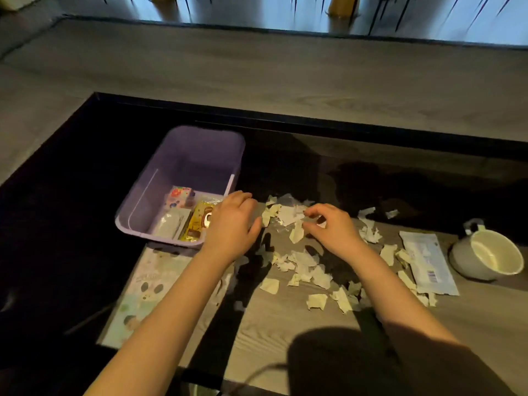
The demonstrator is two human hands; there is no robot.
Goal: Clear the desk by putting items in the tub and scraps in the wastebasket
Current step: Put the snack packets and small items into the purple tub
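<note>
A purple tub stands on the desk at the left, holding a colourful small box, a yellow packet and a clear wrapped item. Torn pale paper scraps lie scattered over the desk's middle. My left hand hovers at the tub's right rim beside the scraps, fingers curled downward; whether it holds anything is hidden. My right hand reaches into the scraps with thumb and fingers pinching at small pieces near a clear plastic scrap.
A white wrapped packet lies at the right, next to a tilted white mug. A pastel illustrated booklet lies in front of the tub. The desk's left side is dark. No wastebasket is in view.
</note>
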